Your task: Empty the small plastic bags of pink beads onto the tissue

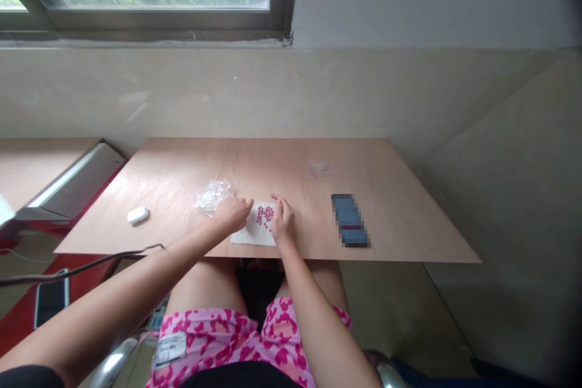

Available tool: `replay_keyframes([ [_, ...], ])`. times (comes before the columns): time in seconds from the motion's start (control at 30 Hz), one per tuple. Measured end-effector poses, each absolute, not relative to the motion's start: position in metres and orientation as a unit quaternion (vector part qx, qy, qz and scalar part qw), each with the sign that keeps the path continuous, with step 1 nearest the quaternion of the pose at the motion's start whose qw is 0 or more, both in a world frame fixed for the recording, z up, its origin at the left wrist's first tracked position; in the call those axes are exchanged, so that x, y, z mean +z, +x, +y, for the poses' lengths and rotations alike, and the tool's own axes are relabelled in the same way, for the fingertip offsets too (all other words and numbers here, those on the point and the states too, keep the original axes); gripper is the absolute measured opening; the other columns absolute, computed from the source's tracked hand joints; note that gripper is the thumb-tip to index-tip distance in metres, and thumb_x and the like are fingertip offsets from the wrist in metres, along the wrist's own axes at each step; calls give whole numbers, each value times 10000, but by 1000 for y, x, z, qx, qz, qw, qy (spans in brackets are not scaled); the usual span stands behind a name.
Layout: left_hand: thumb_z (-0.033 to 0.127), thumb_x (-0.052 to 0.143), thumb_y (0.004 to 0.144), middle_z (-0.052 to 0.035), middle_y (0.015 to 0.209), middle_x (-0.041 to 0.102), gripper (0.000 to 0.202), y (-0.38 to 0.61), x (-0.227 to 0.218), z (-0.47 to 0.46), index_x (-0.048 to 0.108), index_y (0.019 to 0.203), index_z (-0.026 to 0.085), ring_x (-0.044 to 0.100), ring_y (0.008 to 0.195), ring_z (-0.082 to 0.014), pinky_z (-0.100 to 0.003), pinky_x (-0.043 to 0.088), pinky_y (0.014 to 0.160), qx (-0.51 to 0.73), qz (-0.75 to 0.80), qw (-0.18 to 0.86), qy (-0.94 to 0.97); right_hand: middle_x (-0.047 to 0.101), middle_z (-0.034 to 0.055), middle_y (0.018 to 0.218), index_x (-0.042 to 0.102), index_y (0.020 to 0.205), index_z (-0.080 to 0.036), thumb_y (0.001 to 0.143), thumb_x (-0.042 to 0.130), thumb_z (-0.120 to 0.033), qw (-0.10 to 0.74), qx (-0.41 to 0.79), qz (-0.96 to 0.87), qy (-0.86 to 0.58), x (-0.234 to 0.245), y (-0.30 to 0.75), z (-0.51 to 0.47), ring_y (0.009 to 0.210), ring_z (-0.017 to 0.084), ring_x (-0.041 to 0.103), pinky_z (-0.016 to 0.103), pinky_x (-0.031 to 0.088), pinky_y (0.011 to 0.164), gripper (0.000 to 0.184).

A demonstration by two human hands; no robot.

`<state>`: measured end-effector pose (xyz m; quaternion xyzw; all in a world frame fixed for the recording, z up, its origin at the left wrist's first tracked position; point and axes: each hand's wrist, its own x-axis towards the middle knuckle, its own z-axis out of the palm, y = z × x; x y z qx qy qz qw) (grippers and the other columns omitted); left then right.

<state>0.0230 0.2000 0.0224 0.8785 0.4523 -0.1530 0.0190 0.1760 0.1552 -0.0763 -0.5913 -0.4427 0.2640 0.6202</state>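
A white sheet point(243, 237), either paper or cloth, lies near the table's front edge. Several small red bead-like pieces point(265, 214) are grouped on it. At the sheet's left side, my left hand point(233, 215) is closed, its fingers curled together; whatever they may hold is too small or hidden. My right hand point(282, 221) rests on edge at the sheet's right side, beside the red pieces, with thumb and fingers apart. Just beyond my left hand is a crumpled clear plastic bag point(213, 195).
Another clear plastic bag point(322, 168) lies farther back on the wooden table point(409, 230). A phone point(350, 221) is to the right, a small white case point(138, 215) to the left. A dark cable point(91, 270) crosses the front left edge. Wall and window stand behind.
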Motion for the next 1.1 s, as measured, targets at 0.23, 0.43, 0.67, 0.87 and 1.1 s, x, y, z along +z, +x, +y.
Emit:
replay_keyframes([
  [0.23, 66, 591, 895, -219, 1018, 755, 237, 39, 19, 204, 700, 1102, 105, 739, 927, -331, -396, 537, 797, -181, 437, 2, 881, 757, 138, 1185, 734, 1162, -162, 1079, 335, -426, 606, 253, -449, -606, -71, 178, 151, 1134, 252, 688, 365, 505, 1007, 486],
  [0.43, 58, 561, 926, -234, 988, 757, 221, 47, 29, 204, 737, 1048, 113, 739, 931, -354, -429, 521, 816, -176, 411, -7, 894, 750, 135, 1195, 725, 1162, -162, 1082, 321, -422, 600, 264, -454, -603, -67, 178, 150, 1145, 236, 678, 346, 494, 1024, 486],
  [0.67, 58, 576, 928, -216, 951, 753, 192, 51, 32, 204, 747, 990, 119, 733, 911, -344, -400, 500, 790, -172, 403, -9, 899, 750, 134, 1184, 723, 1145, -164, 1083, 309, -419, 601, 266, -456, -600, -68, 177, 148, 1139, 230, 677, 342, 490, 1026, 490],
  [0.87, 34, 545, 937, -235, 977, 763, 235, 57, 33, 203, 764, 981, 108, 732, 930, -357, -411, 484, 805, -182, 413, -22, 892, 750, 130, 1189, 724, 1137, -169, 1072, 318, -434, 612, 278, -439, -596, -60, 182, 153, 1147, 235, 675, 350, 484, 1032, 489],
  [1.1, 34, 528, 935, -249, 984, 757, 227, 48, 29, 206, 742, 990, 88, 722, 929, -362, -400, 455, 792, -171, 423, -10, 890, 746, 102, 943, 695, 1040, -190, 1022, 472, -478, 599, 274, -342, -670, -53, 203, 59, 837, 240, 685, 332, 538, 769, 365],
])
